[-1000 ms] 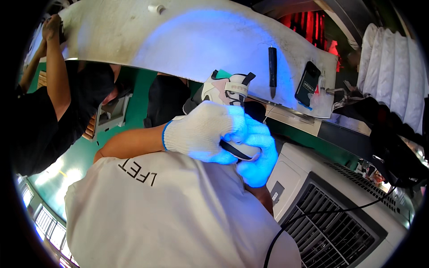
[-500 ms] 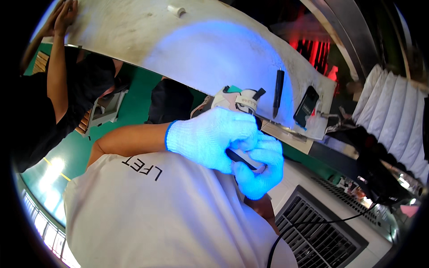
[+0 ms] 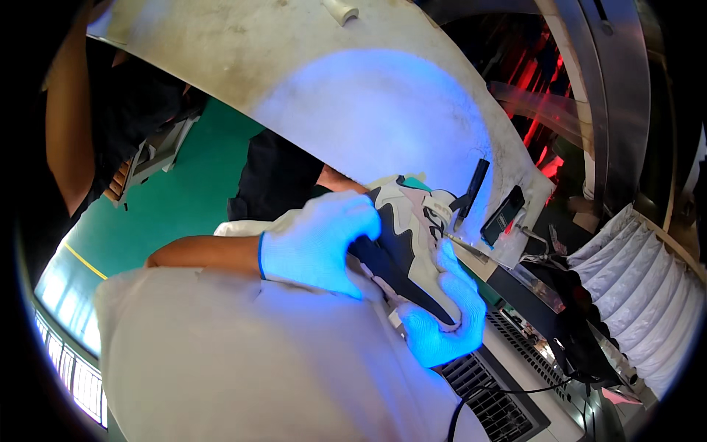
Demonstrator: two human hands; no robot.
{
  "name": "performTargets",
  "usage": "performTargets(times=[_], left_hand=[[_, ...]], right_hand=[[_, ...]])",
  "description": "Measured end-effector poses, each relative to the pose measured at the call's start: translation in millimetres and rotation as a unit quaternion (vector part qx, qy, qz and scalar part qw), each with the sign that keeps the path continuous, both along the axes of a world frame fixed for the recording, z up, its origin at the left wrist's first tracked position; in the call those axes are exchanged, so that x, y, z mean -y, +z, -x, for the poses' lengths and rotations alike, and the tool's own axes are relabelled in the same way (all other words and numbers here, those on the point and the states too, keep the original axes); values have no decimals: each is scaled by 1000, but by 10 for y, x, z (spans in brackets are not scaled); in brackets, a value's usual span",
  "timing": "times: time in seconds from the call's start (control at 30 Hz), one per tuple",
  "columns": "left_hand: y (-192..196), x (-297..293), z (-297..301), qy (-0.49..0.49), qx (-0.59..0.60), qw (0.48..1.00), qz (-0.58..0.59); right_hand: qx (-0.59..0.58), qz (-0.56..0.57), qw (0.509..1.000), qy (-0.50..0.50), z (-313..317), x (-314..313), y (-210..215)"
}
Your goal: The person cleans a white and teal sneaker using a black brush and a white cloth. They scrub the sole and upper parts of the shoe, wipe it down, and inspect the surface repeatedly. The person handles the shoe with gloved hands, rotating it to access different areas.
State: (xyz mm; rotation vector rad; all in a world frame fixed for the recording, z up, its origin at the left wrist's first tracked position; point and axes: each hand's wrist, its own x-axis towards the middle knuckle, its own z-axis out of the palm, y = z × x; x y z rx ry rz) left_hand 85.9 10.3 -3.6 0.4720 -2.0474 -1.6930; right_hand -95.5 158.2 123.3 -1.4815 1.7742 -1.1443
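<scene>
A white, black and pale pink sneaker (image 3: pixel 412 236) with a teal patch near its top is held between my gloved hands at the table's near edge. My left hand (image 3: pixel 317 239), in a white knit glove lit blue, grips it from the left, fingertips curled against the dark part of the shoe. My right hand (image 3: pixel 449 317), gloved alike, is closed around the shoe's lower right end. The fingers behind the shoe are hidden. Past its upper right side, a black pen (image 3: pixel 475 188) lies on the table, partly overlapped by the shoe.
The worn pale table (image 3: pixel 294 74) carries a bright blue light patch, a phone (image 3: pixel 503 216) and a white tube piece (image 3: pixel 340 11). A ribbed white duct (image 3: pixel 641 287) stands right, above a cable (image 3: pixel 508 388) and grille (image 3: pixel 497 398). Another person's arm (image 3: pixel 70 125) is at left.
My hands have moved apart. The sneaker, mostly hidden behind them before, is turned so its side shows. The view has shifted slightly.
</scene>
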Motion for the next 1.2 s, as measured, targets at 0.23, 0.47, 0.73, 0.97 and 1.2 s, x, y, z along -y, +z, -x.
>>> performTargets(times=[0.23, 0.47, 0.73, 0.97, 1.2], left_hand=[[327, 24, 358, -9, -229, 972, 45], [242, 295, 778, -138, -267, 954, 24], [518, 146, 1302, -210, -82, 974, 30], [422, 122, 1651, -220, 125, 921, 295], [620, 169, 1631, -274, 151, 907, 282]], right_hand=[[-154, 93, 979, 94, 173, 13, -65], [-50, 142, 985, 84, 433, 122, -56], [124, 14, 971, -204, 495, -645, -864], [189, -10, 974, -126, 980, -391, -1447], [123, 102, 981, -111, 1023, -353, -1598]])
